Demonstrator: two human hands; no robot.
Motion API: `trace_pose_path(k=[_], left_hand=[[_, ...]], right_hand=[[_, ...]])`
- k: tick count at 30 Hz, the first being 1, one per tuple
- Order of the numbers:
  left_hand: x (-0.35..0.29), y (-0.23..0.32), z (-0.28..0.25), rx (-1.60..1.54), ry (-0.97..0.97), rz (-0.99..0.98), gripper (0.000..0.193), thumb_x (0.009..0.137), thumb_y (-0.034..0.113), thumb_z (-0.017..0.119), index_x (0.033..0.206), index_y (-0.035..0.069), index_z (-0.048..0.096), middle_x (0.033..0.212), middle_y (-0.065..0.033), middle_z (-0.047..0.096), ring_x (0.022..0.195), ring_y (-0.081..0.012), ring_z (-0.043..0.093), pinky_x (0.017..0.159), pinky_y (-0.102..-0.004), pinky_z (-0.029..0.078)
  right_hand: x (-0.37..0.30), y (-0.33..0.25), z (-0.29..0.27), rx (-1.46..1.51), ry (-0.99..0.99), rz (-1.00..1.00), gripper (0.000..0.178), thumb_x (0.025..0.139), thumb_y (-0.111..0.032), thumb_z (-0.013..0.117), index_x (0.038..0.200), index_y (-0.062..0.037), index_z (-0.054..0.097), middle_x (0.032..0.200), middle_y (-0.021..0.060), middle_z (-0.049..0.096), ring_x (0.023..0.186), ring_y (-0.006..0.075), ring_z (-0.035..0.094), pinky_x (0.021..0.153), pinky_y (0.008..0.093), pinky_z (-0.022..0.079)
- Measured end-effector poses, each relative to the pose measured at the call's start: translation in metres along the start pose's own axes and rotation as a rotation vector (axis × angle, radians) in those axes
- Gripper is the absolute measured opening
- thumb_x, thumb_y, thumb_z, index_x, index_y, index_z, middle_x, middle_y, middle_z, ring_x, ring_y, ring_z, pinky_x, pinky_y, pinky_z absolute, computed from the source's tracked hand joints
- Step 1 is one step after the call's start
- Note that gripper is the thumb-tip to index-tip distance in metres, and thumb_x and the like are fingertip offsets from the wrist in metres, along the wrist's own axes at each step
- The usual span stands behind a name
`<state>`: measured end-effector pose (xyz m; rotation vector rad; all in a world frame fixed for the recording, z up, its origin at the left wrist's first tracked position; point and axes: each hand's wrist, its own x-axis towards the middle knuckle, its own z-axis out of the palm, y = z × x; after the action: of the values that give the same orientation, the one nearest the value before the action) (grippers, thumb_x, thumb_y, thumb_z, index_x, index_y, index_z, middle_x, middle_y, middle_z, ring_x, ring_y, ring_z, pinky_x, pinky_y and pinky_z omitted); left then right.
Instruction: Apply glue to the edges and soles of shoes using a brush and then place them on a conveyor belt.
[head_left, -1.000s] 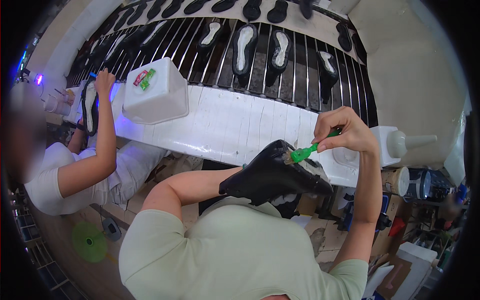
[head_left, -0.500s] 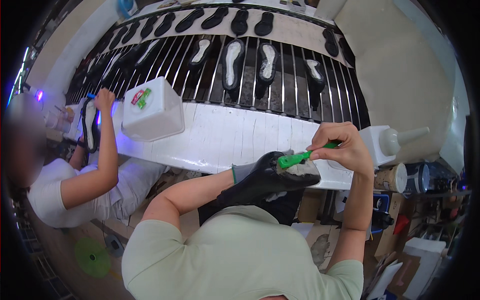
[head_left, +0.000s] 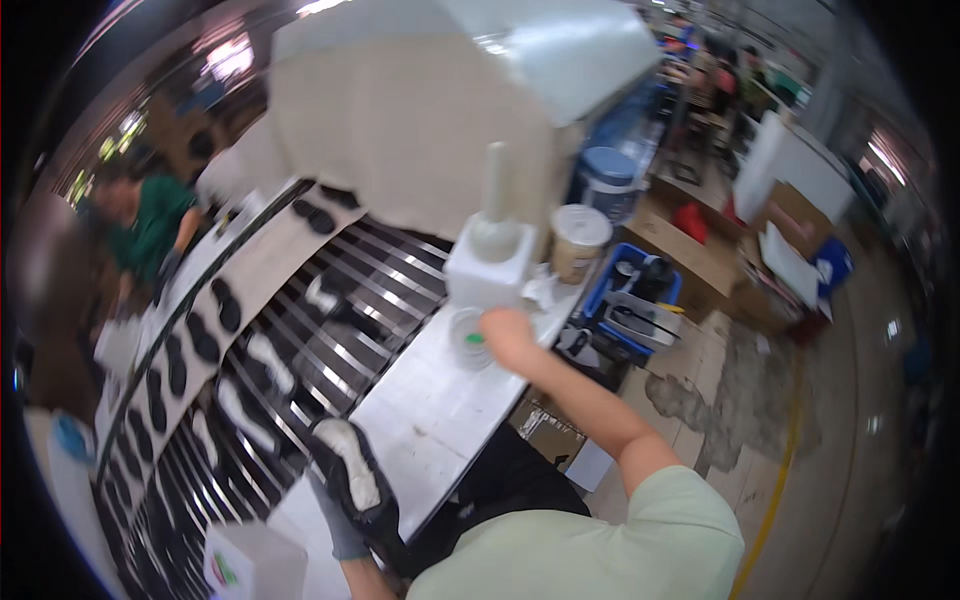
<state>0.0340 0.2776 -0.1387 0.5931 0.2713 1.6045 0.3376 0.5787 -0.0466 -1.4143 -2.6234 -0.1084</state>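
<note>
My left hand point(head_left: 343, 525), in a grey glove, is closed round a black shoe upper point(head_left: 372, 515) whose underside, with a long pale patch, faces up; the glove's fingers are partly hidden by it. Out to the right, my bare right hand point(head_left: 508, 335) is closed at the mouth of a small clear cup point(head_left: 468, 358) on the white bench. A bit of the green brush point(head_left: 474, 338) shows beside its fingers, over the cup; its bristles cannot be made out.
Beyond the bench point(head_left: 415, 420), black shoe parts lie on a metal roller conveyor point(head_left: 345, 365), with soles on a beige belt point(head_left: 265, 255). A white bottle point(head_left: 493, 235) and beige tub point(head_left: 578, 245) stand behind the cup. A blue crate point(head_left: 630, 320) sits right. Another person point(head_left: 160, 215) is far left.
My view has swung to the right. My right hand has taken the green brush off the shoe's underside and over to the clear cup. The shoe stays in my left hand.
</note>
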Motion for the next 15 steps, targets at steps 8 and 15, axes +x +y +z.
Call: trace_pose_path(k=[8,15], left_hand=[[0.052,-0.019,0.095,0.390,0.605,0.389,0.068,0.098,0.058,0.030,0.146,0.010,0.032,0.142,-0.0118,0.043,0.129,-0.0286,0.043,0.111,-0.0424,0.033],[0.051,-0.051,0.091,0.807,0.736,0.548,0.060,0.102,0.044,0.031,0.147,0.005,0.025,0.145,-0.0122,0.036,0.131,-0.0268,0.039,0.112,-0.0399,0.030]], right_hand=[[-0.053,-0.034,-0.036,0.636,-0.292,-0.322,0.046,0.069,-0.023,0.079,0.107,0.0001,0.065,0.111,0.0195,0.062,0.110,0.0351,0.057,0.091,0.0411,0.047],[-0.112,-0.143,-0.020,1.935,-0.610,0.097,0.071,0.071,-0.024,0.083,0.128,0.0048,0.051,0.121,0.0127,0.061,0.113,0.0214,0.055,0.102,0.0349,0.041]])
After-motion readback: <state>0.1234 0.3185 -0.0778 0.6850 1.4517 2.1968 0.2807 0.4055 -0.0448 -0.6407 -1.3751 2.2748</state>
